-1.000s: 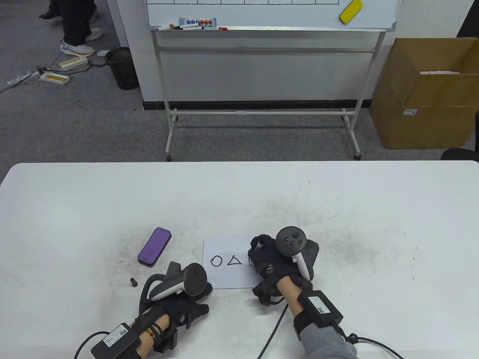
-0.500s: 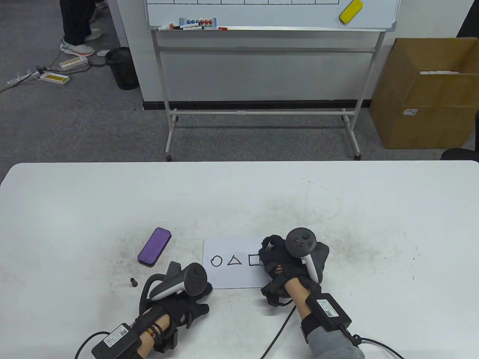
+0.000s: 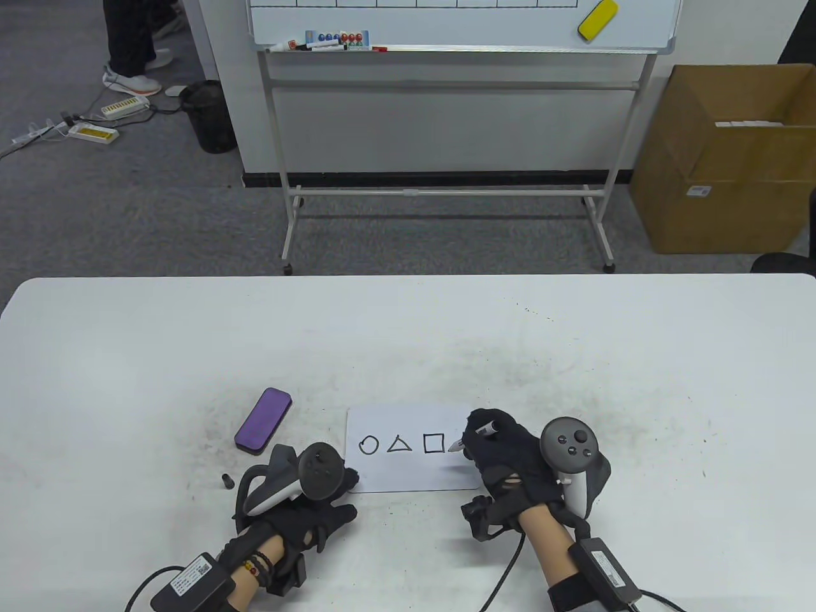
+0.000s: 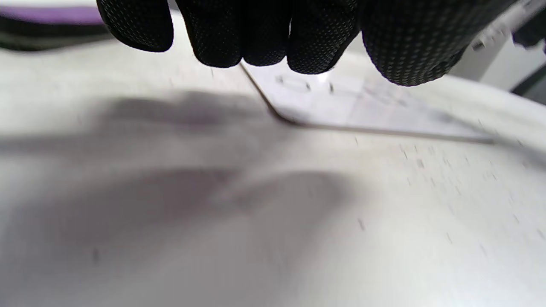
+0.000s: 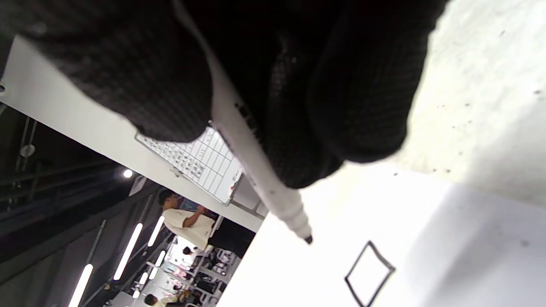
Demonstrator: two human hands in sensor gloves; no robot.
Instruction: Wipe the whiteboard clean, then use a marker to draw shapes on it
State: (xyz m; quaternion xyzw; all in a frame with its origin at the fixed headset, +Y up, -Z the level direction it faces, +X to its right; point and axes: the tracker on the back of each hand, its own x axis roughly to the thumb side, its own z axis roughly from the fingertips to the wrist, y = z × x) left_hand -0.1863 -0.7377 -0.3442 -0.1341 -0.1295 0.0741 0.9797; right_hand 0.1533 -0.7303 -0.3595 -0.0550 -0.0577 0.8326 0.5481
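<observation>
A small whiteboard (image 3: 411,475) lies flat on the table and carries a drawn circle (image 3: 368,445), triangle (image 3: 400,444) and square (image 3: 433,443). My right hand (image 3: 497,449) grips a white marker (image 3: 473,435) at the board's right edge, its tip just right of the square. In the right wrist view the marker (image 5: 256,170) points down beside the square (image 5: 369,273). My left hand (image 3: 331,497) rests with its fingertips (image 4: 264,47) on the board's (image 4: 362,111) near left corner. A purple eraser (image 3: 263,421) lies to the left of the board.
The marker's black cap (image 3: 226,479) lies on the table left of my left hand. Behind the table stands a large rolling whiteboard (image 3: 459,25) with markers and a yellow eraser (image 3: 598,19). A cardboard box (image 3: 727,159) sits at the right, and a person's legs (image 3: 131,44) are at the far left.
My right hand drew the square and moved right, off the drawing, with the marker. My left hand has shifted slightly forward on the board's corner.
</observation>
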